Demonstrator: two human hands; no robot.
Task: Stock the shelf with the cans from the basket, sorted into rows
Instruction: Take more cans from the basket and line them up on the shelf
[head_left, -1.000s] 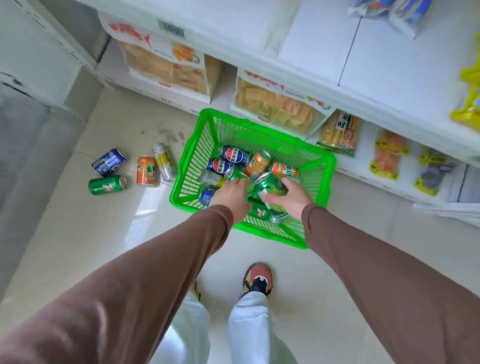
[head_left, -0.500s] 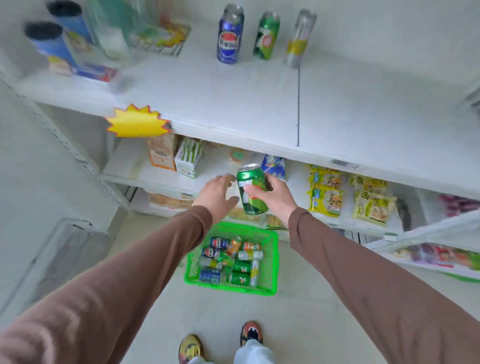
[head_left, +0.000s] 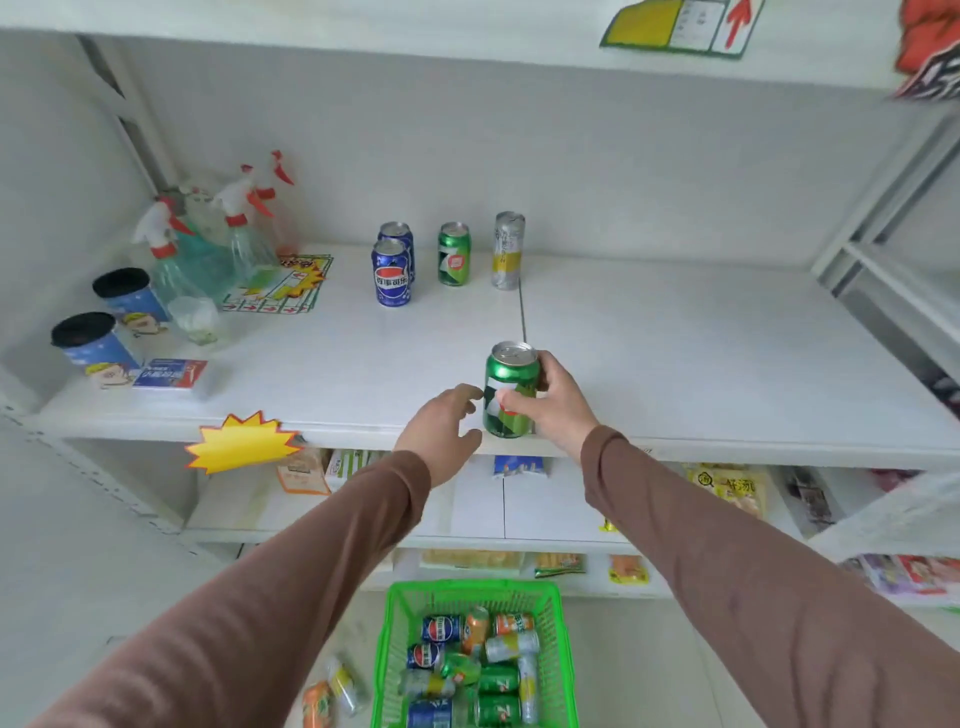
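Observation:
My right hand (head_left: 556, 402) grips an upright green can (head_left: 509, 389) just above the front edge of the white shelf (head_left: 675, 353). Beside it on the left, my left hand (head_left: 441, 431) holds nothing, its fingers relaxed and close to the can. At the back of the shelf stand two blue cans (head_left: 392, 273) one behind the other, a green can (head_left: 454, 253) and a tall silver can (head_left: 507, 249). Down on the floor, the green basket (head_left: 387, 649) holds several blue, green, orange and silver cans lying on their sides.
Spray bottles (head_left: 208, 244), two blue cups (head_left: 93, 343) and a small box (head_left: 169, 374) fill the shelf's left end. A yellow star tag (head_left: 241, 441) hangs on the shelf edge. Snack packs line the lower shelves. Two loose cans (head_left: 332, 691) lie left of the basket.
My right hand has lifted the green can out of the basket and up to the front edge of the upper shelf. My left hand rose alongside it.

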